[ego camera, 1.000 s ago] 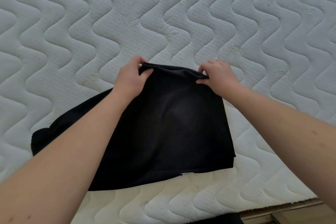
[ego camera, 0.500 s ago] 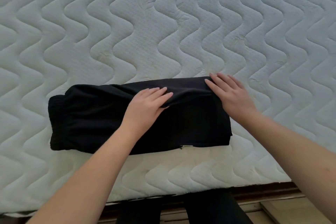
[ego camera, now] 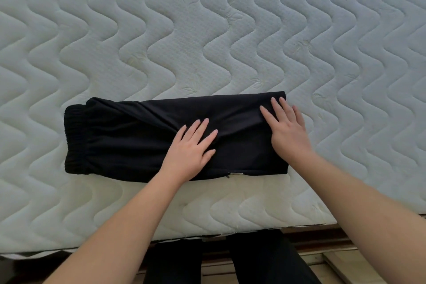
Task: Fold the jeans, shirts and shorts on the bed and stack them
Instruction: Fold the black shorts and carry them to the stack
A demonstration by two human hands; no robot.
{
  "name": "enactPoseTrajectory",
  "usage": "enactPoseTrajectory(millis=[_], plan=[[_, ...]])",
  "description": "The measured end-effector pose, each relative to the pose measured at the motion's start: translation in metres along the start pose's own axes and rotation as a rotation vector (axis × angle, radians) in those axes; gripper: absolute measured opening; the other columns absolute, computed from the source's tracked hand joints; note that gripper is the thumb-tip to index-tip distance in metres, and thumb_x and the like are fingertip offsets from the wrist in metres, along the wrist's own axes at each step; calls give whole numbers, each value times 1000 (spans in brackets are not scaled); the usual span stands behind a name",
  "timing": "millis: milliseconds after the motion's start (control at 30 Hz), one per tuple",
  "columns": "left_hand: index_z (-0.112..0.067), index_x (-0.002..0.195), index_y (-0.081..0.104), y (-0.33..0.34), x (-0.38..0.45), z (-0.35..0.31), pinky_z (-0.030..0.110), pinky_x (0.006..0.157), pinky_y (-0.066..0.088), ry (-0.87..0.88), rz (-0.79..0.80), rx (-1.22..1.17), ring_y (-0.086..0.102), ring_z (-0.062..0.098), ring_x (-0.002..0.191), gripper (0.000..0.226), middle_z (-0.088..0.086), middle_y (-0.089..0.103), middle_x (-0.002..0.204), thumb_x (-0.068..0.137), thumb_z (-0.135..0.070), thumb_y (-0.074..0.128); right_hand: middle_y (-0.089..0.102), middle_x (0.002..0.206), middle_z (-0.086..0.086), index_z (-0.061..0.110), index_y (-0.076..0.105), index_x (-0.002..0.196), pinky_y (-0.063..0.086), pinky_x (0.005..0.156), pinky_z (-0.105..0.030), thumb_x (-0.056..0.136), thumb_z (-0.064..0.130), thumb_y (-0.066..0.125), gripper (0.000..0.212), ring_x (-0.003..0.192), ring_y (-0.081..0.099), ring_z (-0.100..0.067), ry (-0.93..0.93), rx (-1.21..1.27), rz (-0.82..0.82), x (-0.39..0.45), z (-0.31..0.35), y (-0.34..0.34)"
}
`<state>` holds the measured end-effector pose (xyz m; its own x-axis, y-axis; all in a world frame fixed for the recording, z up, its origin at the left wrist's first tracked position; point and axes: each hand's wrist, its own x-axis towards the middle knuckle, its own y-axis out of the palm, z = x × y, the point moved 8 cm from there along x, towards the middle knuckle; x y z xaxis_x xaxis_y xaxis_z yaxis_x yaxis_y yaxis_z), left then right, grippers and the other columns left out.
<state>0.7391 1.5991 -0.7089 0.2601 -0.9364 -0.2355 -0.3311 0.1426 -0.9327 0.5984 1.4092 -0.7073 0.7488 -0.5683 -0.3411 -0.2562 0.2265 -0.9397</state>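
I see the black shorts lying folded into a long flat band across the near part of the bed, their length running left to right. The ribbed elastic waistband forms the left end, and the right end is a straight folded edge. A small pale tag peeks out at the near edge of the cloth, right of centre. My left hand lies flat on the middle of the band, fingers straight and slightly spread, palm down on the fabric and gripping nothing. My right hand lies flat on the right end in the same way, fingers extended toward the far edge, its outer side reaching just past the shorts' right border onto the quilted surface. Soft creases in the cloth run diagonally between the two hands. The white wavy-quilted mattress cover fills the far and side areas around the garment. At the near edge of the bed I can see dark trouser legs and a strip of wooden floor to the right.
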Motion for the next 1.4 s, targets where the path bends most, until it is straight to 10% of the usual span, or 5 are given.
enactPoseTrajectory(millis=[133, 200, 467, 800, 1400], plan=[[-11, 104, 71, -41, 20, 13, 43, 94, 45, -2, -332, -100, 64, 30, 98, 26, 8, 67, 108, 97, -25, 50, 46, 148, -13, 8, 53, 139, 19, 120, -45, 87, 6, 45, 52, 142, 35, -32, 27, 216, -244, 5, 26, -30], [-8, 118, 65, -48, 36, 23, 44, 105, 40, -92, -386, -93, 60, 30, 111, 28, 10, 64, 119, 95, -20, 52, 43, 150, -14, 7, 48, 142, 20, 120, -43, 89, 4, 49, 53, 142, 34, -31, -6, 274, -272, 19, 53, -34], [-19, 154, -13, 24, 46, 56, 41, 122, -7, -370, -68, 45, -7, 23, 152, 66, 8, -13, 164, 102, -48, 16, 6, 165, -3, 17, 10, 157, -3, 123, -36, 105, 37, 27, 58, 152, 2, -18, -38, 168, -84, 67, 120, 19], [-28, 148, -30, 33, 50, 60, 50, 120, -10, -440, 7, 86, -17, 24, 150, 65, 5, -21, 163, 97, -57, -2, -7, 165, 2, 23, -8, 156, -13, 120, -32, 95, 63, 10, 75, 150, -9, -12, 215, 76, 8, 41, -7, 39], [-17, 146, 43, -43, -1, 194, 46, 119, 12, -294, 61, 75, 34, 26, 143, 55, 8, 40, 154, 101, -47, 40, -1, 165, -1, 15, 2, 157, -5, 123, -33, 104, 38, 21, 60, 151, -6, -14, -167, 218, -53, 68, 242, -6]])
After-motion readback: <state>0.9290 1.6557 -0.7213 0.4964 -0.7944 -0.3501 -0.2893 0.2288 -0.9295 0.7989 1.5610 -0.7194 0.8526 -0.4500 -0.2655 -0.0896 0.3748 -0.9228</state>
